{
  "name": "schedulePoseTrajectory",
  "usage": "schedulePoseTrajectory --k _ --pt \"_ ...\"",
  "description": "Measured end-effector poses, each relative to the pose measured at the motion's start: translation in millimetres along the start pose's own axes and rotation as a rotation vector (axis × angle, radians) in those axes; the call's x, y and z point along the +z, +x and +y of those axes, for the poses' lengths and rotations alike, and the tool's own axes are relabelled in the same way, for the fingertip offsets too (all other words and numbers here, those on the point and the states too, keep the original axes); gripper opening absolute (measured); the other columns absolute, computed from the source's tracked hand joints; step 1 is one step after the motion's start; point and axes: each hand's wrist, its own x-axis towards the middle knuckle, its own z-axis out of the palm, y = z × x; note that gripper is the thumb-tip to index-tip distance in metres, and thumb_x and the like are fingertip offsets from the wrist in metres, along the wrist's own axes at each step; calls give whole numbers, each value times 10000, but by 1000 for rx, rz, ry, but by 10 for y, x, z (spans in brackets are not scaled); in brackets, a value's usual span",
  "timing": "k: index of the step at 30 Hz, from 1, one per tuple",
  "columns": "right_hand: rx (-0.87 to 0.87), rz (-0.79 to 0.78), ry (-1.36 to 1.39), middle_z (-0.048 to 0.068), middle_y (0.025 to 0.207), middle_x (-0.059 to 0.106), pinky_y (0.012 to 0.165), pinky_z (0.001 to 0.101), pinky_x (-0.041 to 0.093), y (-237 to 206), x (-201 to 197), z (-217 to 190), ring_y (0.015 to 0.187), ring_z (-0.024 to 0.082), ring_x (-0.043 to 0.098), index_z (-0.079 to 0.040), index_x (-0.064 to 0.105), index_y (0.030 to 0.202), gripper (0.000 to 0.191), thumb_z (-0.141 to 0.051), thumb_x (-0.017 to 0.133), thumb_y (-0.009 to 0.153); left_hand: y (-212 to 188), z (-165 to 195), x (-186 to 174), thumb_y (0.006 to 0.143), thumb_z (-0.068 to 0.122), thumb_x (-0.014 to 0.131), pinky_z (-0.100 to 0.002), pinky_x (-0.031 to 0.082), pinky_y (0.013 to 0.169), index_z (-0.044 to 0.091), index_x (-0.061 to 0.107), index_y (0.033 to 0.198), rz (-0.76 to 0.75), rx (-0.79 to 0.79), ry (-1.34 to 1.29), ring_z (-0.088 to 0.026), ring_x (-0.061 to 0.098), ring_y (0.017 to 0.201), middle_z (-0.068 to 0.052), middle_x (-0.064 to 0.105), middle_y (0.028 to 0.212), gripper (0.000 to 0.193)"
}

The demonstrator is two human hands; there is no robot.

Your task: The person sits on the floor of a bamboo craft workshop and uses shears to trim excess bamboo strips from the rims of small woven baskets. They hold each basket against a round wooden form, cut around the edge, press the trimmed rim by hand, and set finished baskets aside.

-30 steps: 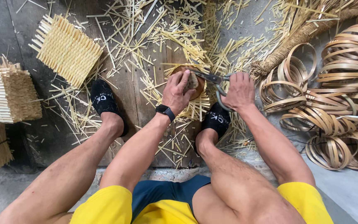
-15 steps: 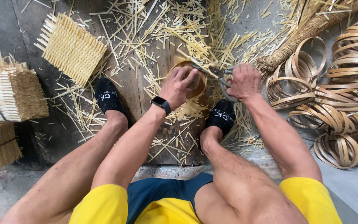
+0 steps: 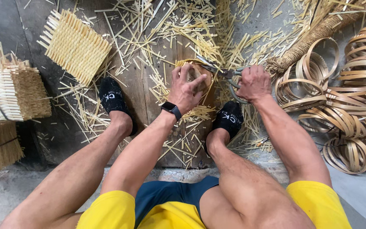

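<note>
Left hand [image 3: 187,87] wrapped around the small woven basket [image 3: 198,76] between the feet, right hand [image 3: 254,82] clenched on shears [image 3: 219,71] at its rim: a slip could nick fingers.

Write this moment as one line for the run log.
left hand: holds small round woven basket | right hand: grips grey metal shears at basket rim | floor: cut straw-coloured strips

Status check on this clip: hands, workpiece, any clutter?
Left hand clamps small round woven piece. Right hand grips shears, blades at its rim. Cut strips litter the boards; coiled bands on the right.
</note>
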Motion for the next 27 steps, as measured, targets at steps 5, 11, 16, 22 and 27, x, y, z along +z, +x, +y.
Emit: schedulePoseTrajectory --k 5,11,16,22,27 --pt "-22 228 133 100 834 520 630 382 449 -31 -199 -75 755 233 520 -39 560 853 368 -298 723 649 20 35 19 657 137 852 -524 460 1076 265 771 1187 9 12 -21 -435 400 1264 -159 445 1384 551" --pt "-1 132 60 83 795 538 658 361 483 50 -246 -160 746 217 546 -70 562 801 210 -202 705 720 24 21 -30 635 109 846 -488 447 1143 256 774 1188 -12 63 6 -404 395 1316 -140 472 1407 577" --pt "-55 -2 83 130 790 614 567 366 523 -11 -70 106 701 219 593 -48 622 861 127 -169 647 888 -89 132 10 511 277 938 -528 445 1012 157 588 1309 256 -76 -18 -467 376 1283 -309 403 1355 879" --pt "-82 121 122 118 770 565 598 368 490 -51 -270 38 709 236 562 -37 607 842 344 -361 697 771 -197 214 207 734 221 909 -449 547 993 71 478 1464 249 -330 -187 -361 560 1195 -195 483 1302 861" --pt "-38 73 17 70 754 501 647 338 460 33 -145 -96 696 207 503 -75 571 804 332 -370 712 744 -204 103 217 723 159 890 -440 528 1000 82 446 1495 206 -162 -115 -374 548 1199 -206 481 1313 895"
